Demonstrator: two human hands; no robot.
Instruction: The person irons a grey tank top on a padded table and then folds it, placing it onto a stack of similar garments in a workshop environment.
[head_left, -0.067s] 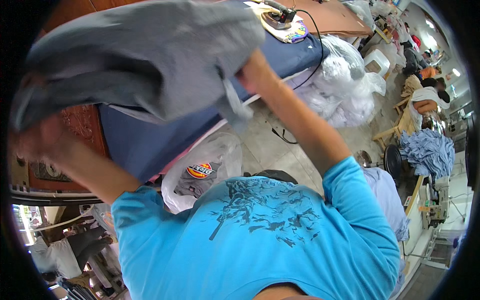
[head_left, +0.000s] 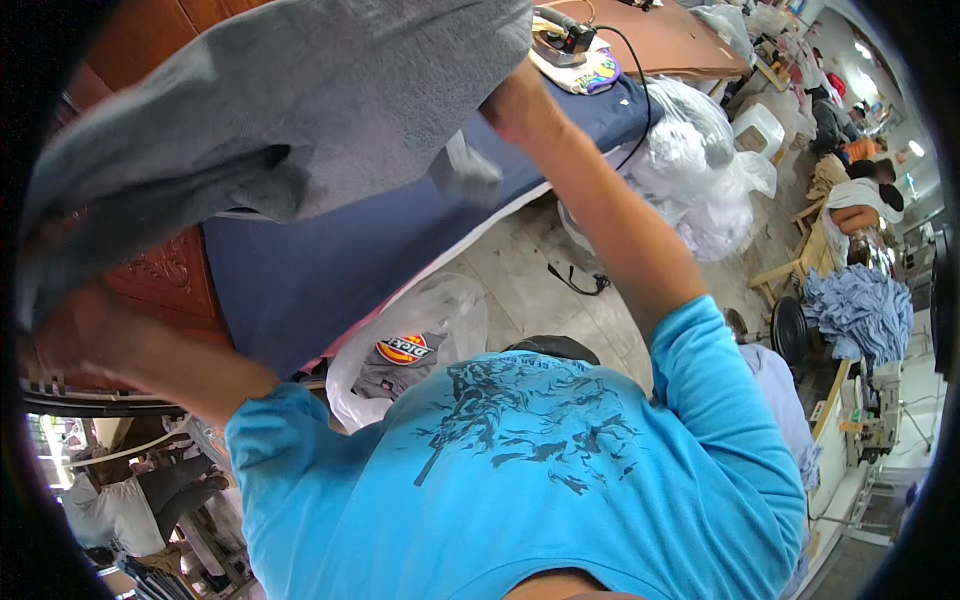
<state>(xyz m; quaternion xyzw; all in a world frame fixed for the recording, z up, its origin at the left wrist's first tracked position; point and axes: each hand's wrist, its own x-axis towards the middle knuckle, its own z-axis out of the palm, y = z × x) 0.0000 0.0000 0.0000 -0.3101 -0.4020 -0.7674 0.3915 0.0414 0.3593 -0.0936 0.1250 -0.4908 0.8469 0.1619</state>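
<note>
A grey garment (head_left: pixel 330 100) is stretched in the air between my two hands, above a long ironing surface with a dark blue cover (head_left: pixel 300 270). My right hand (head_left: pixel 518 108) grips its right end; the fingers are mostly hidden behind the cloth. At the lower left end, my left hand (head_left: pixel 75 325) is closed on the cloth and smeared by motion. A pale flap (head_left: pixel 465 168) hangs from the garment beside my right wrist. What kind of garment it is I cannot make out.
An iron (head_left: pixel 560 48) with a black cord rests on a patterned pad at the far end. A clear plastic bag (head_left: pixel 455 310) with grey clothing stands close to my body. Stuffed plastic bags (head_left: pixel 695 190) lie on the floor at right. A person (head_left: pixel 860 200) sits farther right, near piled blue cloth (head_left: pixel 860 305).
The garment has swung up and looks more stretched out. My left hand has moved lower, and my right hand slightly up and to the right.
</note>
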